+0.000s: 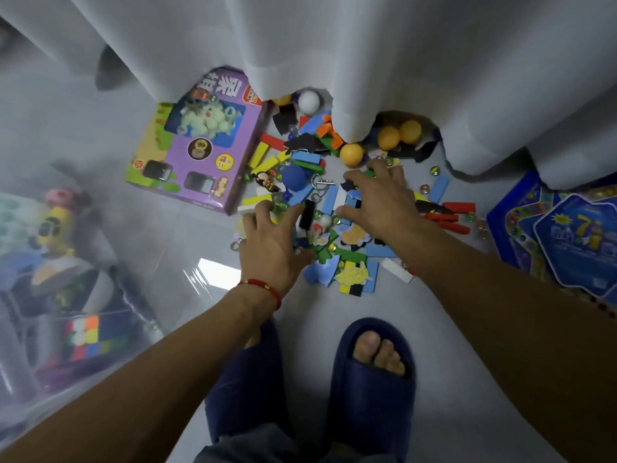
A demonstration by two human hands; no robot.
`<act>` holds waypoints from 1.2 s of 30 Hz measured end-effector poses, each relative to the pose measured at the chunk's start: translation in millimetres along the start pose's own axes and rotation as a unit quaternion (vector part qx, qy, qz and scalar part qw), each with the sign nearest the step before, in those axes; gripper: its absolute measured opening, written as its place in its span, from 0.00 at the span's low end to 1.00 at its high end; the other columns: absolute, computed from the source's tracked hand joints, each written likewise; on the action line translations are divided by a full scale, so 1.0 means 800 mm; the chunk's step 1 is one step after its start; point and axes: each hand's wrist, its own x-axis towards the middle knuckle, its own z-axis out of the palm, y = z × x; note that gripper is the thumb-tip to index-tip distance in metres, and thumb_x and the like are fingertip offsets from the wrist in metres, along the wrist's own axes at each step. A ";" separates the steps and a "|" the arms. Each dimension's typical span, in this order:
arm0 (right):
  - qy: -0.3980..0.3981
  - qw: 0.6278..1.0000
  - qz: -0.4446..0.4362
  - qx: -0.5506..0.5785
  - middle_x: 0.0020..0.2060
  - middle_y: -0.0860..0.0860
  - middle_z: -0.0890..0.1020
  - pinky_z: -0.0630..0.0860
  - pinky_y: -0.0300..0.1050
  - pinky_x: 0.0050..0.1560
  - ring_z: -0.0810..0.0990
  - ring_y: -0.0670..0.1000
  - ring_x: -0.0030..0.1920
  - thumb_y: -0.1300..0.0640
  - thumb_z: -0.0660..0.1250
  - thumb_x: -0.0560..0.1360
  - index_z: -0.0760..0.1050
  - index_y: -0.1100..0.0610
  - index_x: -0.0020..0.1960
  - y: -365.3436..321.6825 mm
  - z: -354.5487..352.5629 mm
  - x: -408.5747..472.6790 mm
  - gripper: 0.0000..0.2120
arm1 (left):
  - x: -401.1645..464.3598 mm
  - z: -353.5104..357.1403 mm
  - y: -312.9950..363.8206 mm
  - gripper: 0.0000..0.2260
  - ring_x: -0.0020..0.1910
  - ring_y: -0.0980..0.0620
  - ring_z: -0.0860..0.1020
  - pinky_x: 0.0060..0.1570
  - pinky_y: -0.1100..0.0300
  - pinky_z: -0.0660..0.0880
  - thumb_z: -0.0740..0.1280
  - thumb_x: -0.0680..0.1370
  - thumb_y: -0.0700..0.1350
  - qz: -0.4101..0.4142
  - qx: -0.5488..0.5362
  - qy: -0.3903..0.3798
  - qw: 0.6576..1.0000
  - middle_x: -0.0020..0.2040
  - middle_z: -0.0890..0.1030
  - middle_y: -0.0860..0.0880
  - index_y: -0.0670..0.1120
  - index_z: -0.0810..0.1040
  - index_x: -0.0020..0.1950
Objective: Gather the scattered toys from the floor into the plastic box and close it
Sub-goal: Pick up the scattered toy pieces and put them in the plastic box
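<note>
A heap of small toys [334, 202] lies on the grey floor: coloured wooden blocks, puzzle pieces, marbles, a blue ball [293, 177] and a metal ring puzzle [321, 184]. My left hand [273, 242] reaches onto the heap's left edge with fingers spread. Over the heap's right side my right hand [380, 202] lies palm down, fingers spread across blocks. Neither hand holds anything that I can see. The clear plastic box [66, 295] stands at the left, holding a cube puzzle and other toys.
A purple game box [200, 145] lies left of the heap. Blue board-game pieces [567, 238] lie at the right. Orange balls [389, 138] and a white ball [309, 101] sit under the white curtain [334, 45]. My feet in dark blue slippers [370, 379] stand below.
</note>
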 end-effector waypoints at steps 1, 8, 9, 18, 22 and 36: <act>0.005 1.000 -0.008 0.009 0.75 0.55 0.62 0.66 0.58 0.68 0.60 0.65 0.71 0.38 0.70 0.73 0.66 0.46 0.74 0.002 0.002 0.002 0.33 | 0.004 0.001 0.000 0.35 0.65 0.36 0.65 0.52 0.43 0.76 0.77 0.68 0.56 0.001 0.004 0.003 1.000 0.69 0.66 0.40 0.54 0.69 0.73; 0.027 0.997 0.002 0.066 0.67 0.57 0.66 0.73 0.61 0.58 0.63 0.63 0.65 0.49 0.71 0.76 0.70 0.51 0.67 0.006 0.009 0.000 0.22 | 0.017 0.005 0.006 0.30 0.62 0.36 0.67 0.47 0.44 0.78 0.74 0.72 0.53 0.002 0.045 0.005 0.999 0.67 0.68 0.40 0.53 0.68 0.73; 0.030 0.997 0.005 0.073 0.66 0.57 0.66 0.73 0.61 0.57 0.63 0.63 0.65 0.51 0.71 0.76 0.70 0.52 0.67 0.006 0.010 -0.002 0.22 | 0.016 0.005 0.006 0.31 0.62 0.36 0.67 0.48 0.44 0.77 0.74 0.72 0.52 0.005 0.046 0.006 0.999 0.67 0.68 0.40 0.53 0.68 0.73; 0.103 0.976 0.034 0.189 0.60 0.57 0.70 0.71 0.51 0.54 0.68 0.61 0.59 0.59 0.74 0.72 0.76 0.53 0.57 0.016 0.010 -0.023 0.15 | -0.020 -0.020 -0.007 0.18 0.53 0.44 0.73 0.47 0.55 0.72 0.74 0.72 0.42 0.039 -0.079 0.079 0.993 0.56 0.75 0.45 0.48 0.78 0.61; 0.133 0.953 0.061 0.265 0.58 0.56 0.72 0.72 0.46 0.53 0.72 0.60 0.56 0.58 0.74 0.69 0.78 0.52 0.54 0.020 0.002 -0.031 0.14 | -0.097 -0.022 -0.023 0.18 0.43 0.49 0.75 0.41 0.57 0.75 0.76 0.70 0.47 0.098 -0.093 -0.072 0.988 0.51 0.75 0.49 0.50 0.77 0.58; 0.156 0.706 0.147 0.675 0.38 0.51 0.81 0.81 0.48 0.37 0.82 0.50 0.36 0.69 0.70 0.72 0.80 0.55 0.49 0.002 -0.024 -0.088 0.11 | -0.098 -0.036 -0.005 0.04 0.39 0.50 0.81 0.44 0.62 0.78 0.71 0.76 0.41 -0.030 -0.249 -0.106 0.962 0.42 0.82 0.49 0.47 0.84 0.49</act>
